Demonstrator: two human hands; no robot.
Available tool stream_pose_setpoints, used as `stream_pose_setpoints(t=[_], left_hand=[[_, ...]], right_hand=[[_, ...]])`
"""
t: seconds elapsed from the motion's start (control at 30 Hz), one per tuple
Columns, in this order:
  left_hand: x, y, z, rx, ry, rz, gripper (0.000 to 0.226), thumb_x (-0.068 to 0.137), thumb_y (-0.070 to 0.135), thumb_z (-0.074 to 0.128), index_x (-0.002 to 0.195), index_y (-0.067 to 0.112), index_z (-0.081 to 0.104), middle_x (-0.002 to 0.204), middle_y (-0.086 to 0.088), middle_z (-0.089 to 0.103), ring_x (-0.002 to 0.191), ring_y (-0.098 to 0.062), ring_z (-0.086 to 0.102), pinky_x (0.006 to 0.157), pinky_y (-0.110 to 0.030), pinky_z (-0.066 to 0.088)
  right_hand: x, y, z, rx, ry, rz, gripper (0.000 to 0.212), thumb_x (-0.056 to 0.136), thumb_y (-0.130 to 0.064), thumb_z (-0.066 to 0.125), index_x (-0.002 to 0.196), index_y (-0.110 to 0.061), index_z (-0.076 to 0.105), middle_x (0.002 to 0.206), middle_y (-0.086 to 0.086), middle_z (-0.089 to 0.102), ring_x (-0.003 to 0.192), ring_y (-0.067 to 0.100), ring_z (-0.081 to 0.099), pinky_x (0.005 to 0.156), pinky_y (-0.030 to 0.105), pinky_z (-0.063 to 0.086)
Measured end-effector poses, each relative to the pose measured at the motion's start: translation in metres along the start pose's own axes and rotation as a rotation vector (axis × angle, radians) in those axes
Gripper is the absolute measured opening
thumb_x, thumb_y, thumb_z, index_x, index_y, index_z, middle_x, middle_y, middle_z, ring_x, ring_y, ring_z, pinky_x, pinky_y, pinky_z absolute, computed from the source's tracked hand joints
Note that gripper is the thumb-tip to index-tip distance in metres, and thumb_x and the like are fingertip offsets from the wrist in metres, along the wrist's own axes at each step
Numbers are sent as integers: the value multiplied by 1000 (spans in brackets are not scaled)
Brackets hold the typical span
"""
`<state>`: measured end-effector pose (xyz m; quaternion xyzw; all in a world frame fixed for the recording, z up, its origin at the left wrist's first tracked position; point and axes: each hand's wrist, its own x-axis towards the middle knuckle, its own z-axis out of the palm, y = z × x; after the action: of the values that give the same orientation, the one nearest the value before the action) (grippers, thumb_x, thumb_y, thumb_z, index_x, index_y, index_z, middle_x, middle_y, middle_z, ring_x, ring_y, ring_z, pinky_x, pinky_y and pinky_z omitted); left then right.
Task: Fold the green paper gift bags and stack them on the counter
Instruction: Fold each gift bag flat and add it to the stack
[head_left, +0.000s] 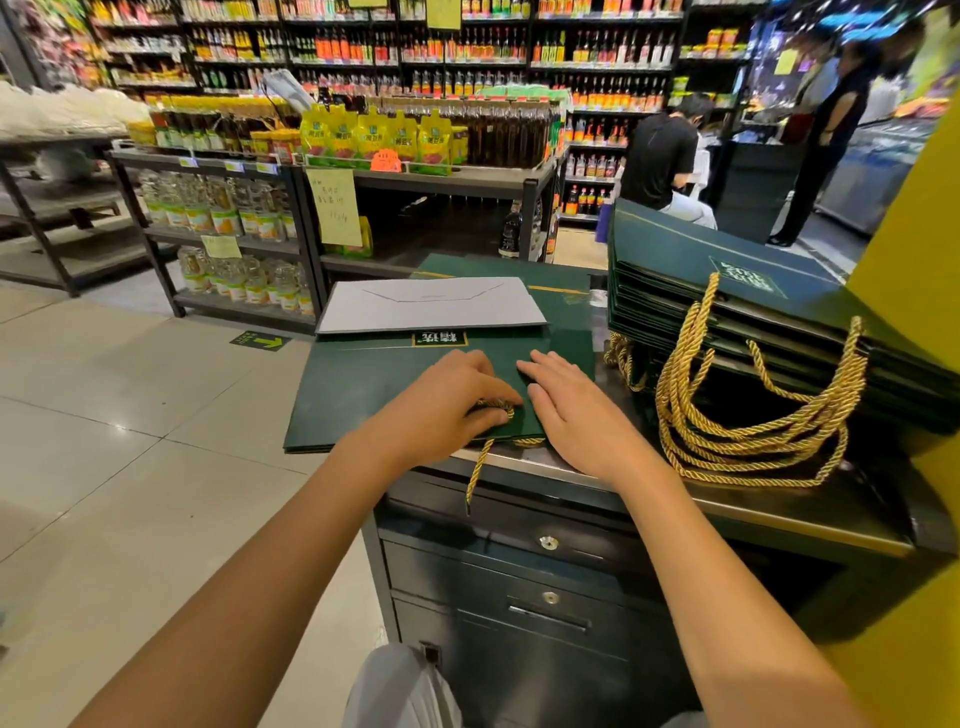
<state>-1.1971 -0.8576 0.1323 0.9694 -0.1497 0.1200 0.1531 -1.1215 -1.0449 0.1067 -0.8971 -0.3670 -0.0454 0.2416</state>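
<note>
Bag in hand: the green bag (374, 384) lies flat on the counter (779, 514) at its near edge, and its left part juts out past the counter's left edge.
Long axis: left to right along that near edge, with the mouth and cords facing me.
Left hand (447, 410): fingers curled, pinching the gold rope handle (496, 408) down against the bag.
Right hand (571, 410): fingers straight and close together, pressed flat on the bag just beside the left.
Loose cord (475, 473): it hangs over the near edge, in front of the drawers (519, 571).
Grey sheet (431, 306): it rests on the far part of the bag.
Stack (727, 291): folded bags toward the counter's right end, their ropes spilling toward the near edge.
What the move turns on: I see the stack to the right of both sets of fingers, with the right hand nearer. I judge the bag must travel rightward along its own long axis once the handle is tucked.
</note>
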Motion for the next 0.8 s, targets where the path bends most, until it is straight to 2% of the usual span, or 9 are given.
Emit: stream_pose_setpoints(t=[0.13,0.23,0.3,0.43,0.53,0.67,0.8], left_hand=[[-3,-1,4,-48,105,-46,9,99,25,63,105,26,70,102,3,52,95,-12,50,83,-31,47],[-5,-4,2,-191,190,-50,6,101,21,60,101,25,63,98,10,54,89,-3,53,79,-24,45],[-6,-4,-4,-338,250,-81,8,102,18,56,101,24,61,98,8,59,92,-4,58,83,-23,48],[-9,-4,-19,-778,417,-258,10,104,15,52,101,21,60,97,-1,64,96,-13,66,93,-34,58],[-10,-4,-22,-1044,467,-386,9,105,17,53,100,18,61,97,-3,63,99,-14,67,99,-44,57],[-11,-2,-22,-1114,479,-413,8,104,18,54,101,17,61,95,-1,64,97,-13,67,101,-48,55],[-19,-6,-29,-859,419,-343,8,102,18,58,103,20,65,103,0,68,100,-15,69,99,-42,56]], right_hand=[[0,0,0,27,3,6,45,111,-23,34,155,-16,39,164,5,32,154,20,20,126,34,11],[-1,0,-1,45,5,13,45,111,-24,33,155,-17,39,164,4,31,154,19,19,127,35,11],[-2,-1,-2,50,8,18,45,111,-24,33,155,-18,39,164,3,31,154,19,19,126,34,11],[-2,-3,-3,62,5,28,45,111,-24,32,155,-19,39,164,2,32,154,17,19,125,32,10],[-2,-4,-3,73,3,34,45,111,-26,31,155,-20,39,164,1,31,154,16,19,125,32,10],[-3,-5,-4,86,7,38,44,111,-26,32,155,-21,39,164,1,32,154,16,19,124,30,10],[-4,-5,-4,77,5,30,44,111,-26,35,154,-20,40,164,1,33,154,16,20,124,31,10]])
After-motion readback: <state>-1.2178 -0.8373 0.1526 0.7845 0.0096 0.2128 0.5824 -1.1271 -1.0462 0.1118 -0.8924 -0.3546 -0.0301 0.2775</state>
